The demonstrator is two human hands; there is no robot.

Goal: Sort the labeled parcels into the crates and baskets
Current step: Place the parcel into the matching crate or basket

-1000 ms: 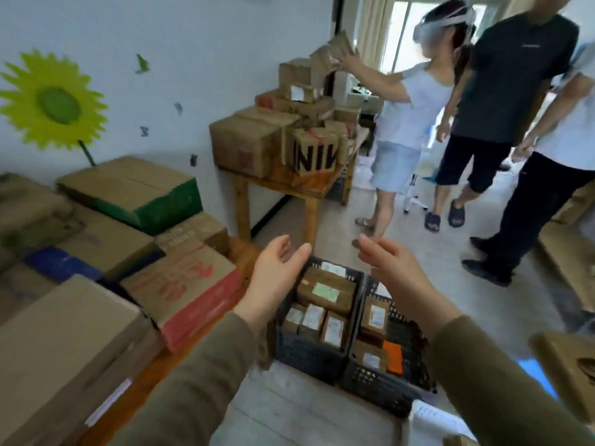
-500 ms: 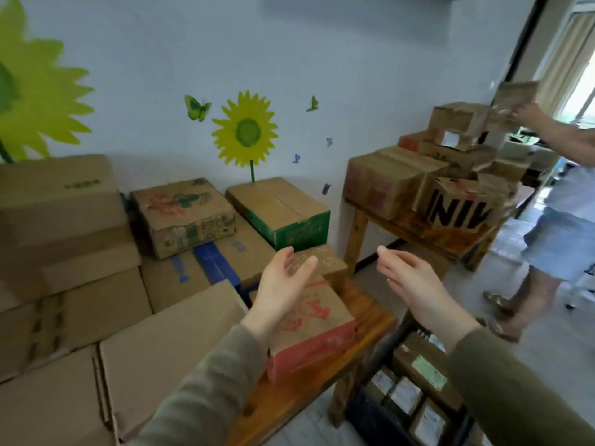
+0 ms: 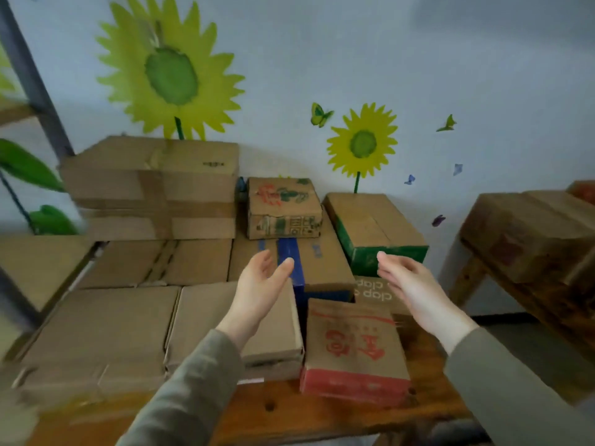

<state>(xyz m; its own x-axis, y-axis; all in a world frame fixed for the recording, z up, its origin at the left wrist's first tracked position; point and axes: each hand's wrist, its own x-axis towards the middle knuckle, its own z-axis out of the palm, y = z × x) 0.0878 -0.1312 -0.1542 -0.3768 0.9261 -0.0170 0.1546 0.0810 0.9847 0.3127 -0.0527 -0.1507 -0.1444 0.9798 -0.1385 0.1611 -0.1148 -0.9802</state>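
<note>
Both hands are raised over a wooden table (image 3: 322, 416) stacked with cardboard boxes. My left hand (image 3: 260, 291) is held out with straight fingers, palm turned right, holding nothing. My right hand (image 3: 409, 284) faces it, palm left, fingers straight and empty. Between and below them lie a box with a red base and red print (image 3: 354, 349), a box with a blue tape stripe (image 3: 309, 265) and a box marked "clop" (image 3: 375, 292). Behind stand a green-sided box (image 3: 376, 230) and a small printed box (image 3: 285, 207). No crates or baskets are in view.
Large plain boxes (image 3: 151, 188) fill the table's left and back against a wall with sunflower stickers. A second wooden table (image 3: 528, 284) with boxes stands at the right, with a floor gap between the tables. A dark shelf post (image 3: 29, 75) rises at the left.
The view has swung left and up, away from the floor crates and the people and onto the box-covered table. Both hands stay raised, empty and facing each other.
</note>
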